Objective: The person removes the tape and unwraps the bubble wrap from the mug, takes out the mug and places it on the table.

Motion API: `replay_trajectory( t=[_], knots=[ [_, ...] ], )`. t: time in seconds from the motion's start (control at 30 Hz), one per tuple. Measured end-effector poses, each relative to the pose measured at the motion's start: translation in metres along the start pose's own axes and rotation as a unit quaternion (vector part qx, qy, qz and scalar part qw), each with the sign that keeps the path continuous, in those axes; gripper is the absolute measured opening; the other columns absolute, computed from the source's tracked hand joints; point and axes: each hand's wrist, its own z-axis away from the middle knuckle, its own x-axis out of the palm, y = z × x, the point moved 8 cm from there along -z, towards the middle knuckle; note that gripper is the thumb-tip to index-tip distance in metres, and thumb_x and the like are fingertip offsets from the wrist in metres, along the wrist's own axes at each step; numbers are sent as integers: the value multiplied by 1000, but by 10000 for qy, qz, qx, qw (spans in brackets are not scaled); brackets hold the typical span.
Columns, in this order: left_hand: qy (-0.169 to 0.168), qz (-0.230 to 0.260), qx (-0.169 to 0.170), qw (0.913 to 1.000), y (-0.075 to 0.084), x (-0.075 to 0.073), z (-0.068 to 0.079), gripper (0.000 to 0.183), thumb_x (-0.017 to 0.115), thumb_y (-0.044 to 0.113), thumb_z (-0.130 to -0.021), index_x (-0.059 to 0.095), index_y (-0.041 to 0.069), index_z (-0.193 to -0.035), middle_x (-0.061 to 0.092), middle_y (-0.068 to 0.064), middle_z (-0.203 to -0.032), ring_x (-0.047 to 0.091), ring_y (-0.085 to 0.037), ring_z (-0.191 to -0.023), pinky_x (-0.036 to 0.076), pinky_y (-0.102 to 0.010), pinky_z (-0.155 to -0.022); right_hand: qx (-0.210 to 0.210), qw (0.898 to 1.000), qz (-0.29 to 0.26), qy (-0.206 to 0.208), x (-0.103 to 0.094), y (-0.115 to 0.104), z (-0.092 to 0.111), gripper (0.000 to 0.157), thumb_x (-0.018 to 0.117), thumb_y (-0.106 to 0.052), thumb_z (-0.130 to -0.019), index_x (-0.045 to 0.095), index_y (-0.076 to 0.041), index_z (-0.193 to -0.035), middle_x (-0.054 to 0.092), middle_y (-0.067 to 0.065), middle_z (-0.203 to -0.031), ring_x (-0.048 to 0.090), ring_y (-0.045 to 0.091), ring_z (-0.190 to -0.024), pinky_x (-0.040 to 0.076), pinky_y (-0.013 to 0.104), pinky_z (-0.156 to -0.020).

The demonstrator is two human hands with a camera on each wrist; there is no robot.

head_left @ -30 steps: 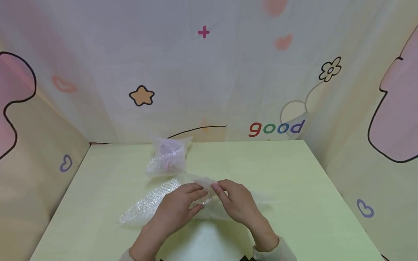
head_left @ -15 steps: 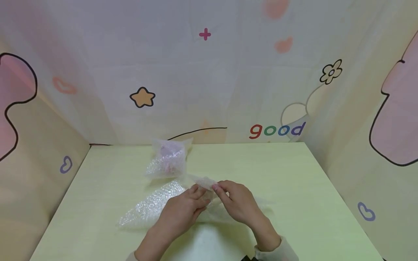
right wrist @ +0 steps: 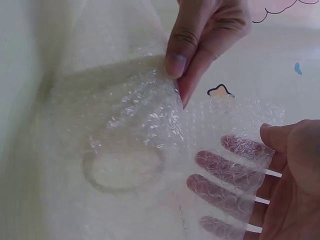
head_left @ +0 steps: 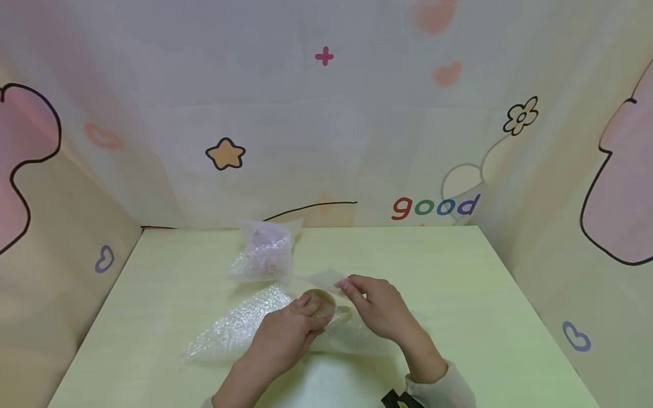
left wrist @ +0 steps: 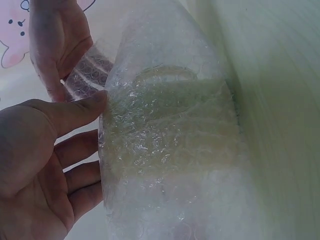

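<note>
Under clear bubble wrap [head_left: 240, 326], a pale mug [head_left: 329, 307] lies on the table, its round opening and looped handle showing in the head view. My left hand [head_left: 288, 334] grips the mug's rim, fingertips inside the opening. In the left wrist view, the mug body shows as a pale band through the wrap [left wrist: 170, 130]. My right hand [head_left: 382, 306] pinches a loose flap of bubble wrap [right wrist: 225, 165] between thumb and fingers; the fingers show through it in the right wrist view. The mug's underside is hidden.
A bubble-wrapped bundle [head_left: 267, 249] with pinkish-purple contents stands behind the hands, near the table's back edge. The pale table [head_left: 510, 351] meets printed curtains [head_left: 326, 113] at the back and both sides. A small black object [head_left: 400, 399] shows at the lower edge.
The right hand has drawn the flap of bubble wrap away from the mug, uncovering its round opening. The left fingers have closed in over the rim. The bundle behind stays put.
</note>
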Motion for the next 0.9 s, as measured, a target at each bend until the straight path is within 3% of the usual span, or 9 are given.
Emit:
replay_trajectory(
  t=[0.2, 0.47, 0.9],
  knots=[
    [-3, 93, 26, 10000, 0, 2, 1, 27, 75, 29, -94, 79, 28, -121, 68, 3, -140, 61, -28, -136, 64, -45, -75, -4, 10000, -4, -46, -8, 0, -5, 30, 53, -36, -109, 77, -19, -115, 78, -3, -106, 72, 15, -97, 57, 42, -86],
    [28, 108, 43, 9999, -1, 2, 0, 29, 75, 30, -94, 77, 30, -123, 71, 10, -135, 61, -26, -136, 63, -44, -74, -15, 9998, 19, -184, -14, 1, -16, 29, 54, -33, -109, 75, -15, -117, 75, 1, -94, 60, 13, -79, 52, 35, -77],
    [19, 141, -4, 9999, -3, 3, 1, 30, 75, 30, -93, 77, 29, -124, 71, 11, -133, 60, -25, -137, 64, -43, -78, -201, 9996, 215, -49, -26, 6, -37, 26, 57, -32, -107, 75, -13, -106, 71, 2, -85, 55, 12, -70, 46, 30, -67]
  ],
)
